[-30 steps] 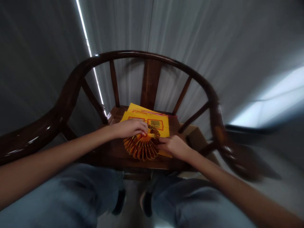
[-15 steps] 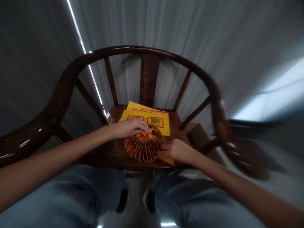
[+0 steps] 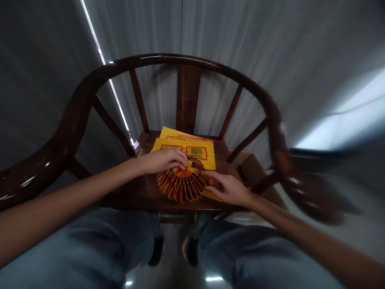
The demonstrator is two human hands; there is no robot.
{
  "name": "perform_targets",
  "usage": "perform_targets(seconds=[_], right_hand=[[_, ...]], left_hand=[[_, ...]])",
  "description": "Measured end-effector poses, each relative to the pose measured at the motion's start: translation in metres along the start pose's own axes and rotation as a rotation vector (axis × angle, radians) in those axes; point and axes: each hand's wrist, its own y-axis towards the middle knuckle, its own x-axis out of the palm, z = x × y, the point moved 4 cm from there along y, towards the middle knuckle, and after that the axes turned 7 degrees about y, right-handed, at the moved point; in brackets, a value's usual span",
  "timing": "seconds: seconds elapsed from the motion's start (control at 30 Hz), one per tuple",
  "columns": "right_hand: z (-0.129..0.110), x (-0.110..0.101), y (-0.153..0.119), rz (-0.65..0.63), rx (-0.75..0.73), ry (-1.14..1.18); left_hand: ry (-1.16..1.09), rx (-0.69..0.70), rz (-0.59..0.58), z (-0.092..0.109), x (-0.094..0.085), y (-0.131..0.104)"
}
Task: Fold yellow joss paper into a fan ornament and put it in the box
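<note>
A pleated gold-and-red paper fan (image 3: 182, 186) lies fanned out on the wooden chair seat. My left hand (image 3: 168, 160) rests over its upper left, fingers curled together on its centre. At the right edge of the fan is my right hand (image 3: 224, 186), with thumb and index finger apart and the fingertips near the folds. Yellow paper sheets (image 3: 210, 161) with red-framed prints lie behind the fan, partly covered by my left hand. Thin red and pink strings (image 3: 192, 139) lie across the top of the sheets. Some orange-yellow paper (image 3: 212, 196) shows beneath my right hand.
The dark wooden chair's curved rail (image 3: 168, 59) surrounds the seat at the back and both sides. A cardboard box (image 3: 252, 170) stands beyond the seat on the right. My knees are below the front edge.
My right hand has opened its thumb and index finger and shifted slightly up along the fan's right side. My left hand stays on the fan's centre. The view has moved slightly.
</note>
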Motion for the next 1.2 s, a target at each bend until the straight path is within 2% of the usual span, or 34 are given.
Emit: perform_targets(seconds=[0.37,0.57,0.67,0.8,0.9,1.0,1.1,1.2], right_hand=[[0.004,-0.001,0.0,-0.068,0.011,-0.088],[0.008,0.005,-0.003,-0.105,-0.026,-0.186],[0.008,0.007,-0.006,-0.069,-0.128,-0.273],[0.001,0.008,-0.009,-0.011,-0.349,-0.454],[-0.006,0.009,-0.011,-0.078,-0.467,-0.573],[-0.011,0.009,-0.012,-0.13,-0.525,-0.629],[-0.012,0.011,-0.015,-0.203,-0.559,-0.661],[-0.007,0.015,-0.016,-0.284,-0.522,-0.67]], left_hand=[[-0.018,-0.036,0.02,-0.002,0.0,-0.002],[0.017,-0.053,0.009,-0.003,0.001,-0.001],[0.005,-0.041,0.023,-0.003,0.0,-0.001],[-0.022,-0.029,0.034,-0.005,0.001,-0.002],[-0.02,-0.026,0.043,-0.007,0.002,-0.003],[-0.003,-0.016,0.044,-0.007,0.002,-0.003],[0.004,-0.014,0.039,-0.007,0.001,-0.002],[0.008,-0.017,0.033,-0.007,0.002,-0.002]])
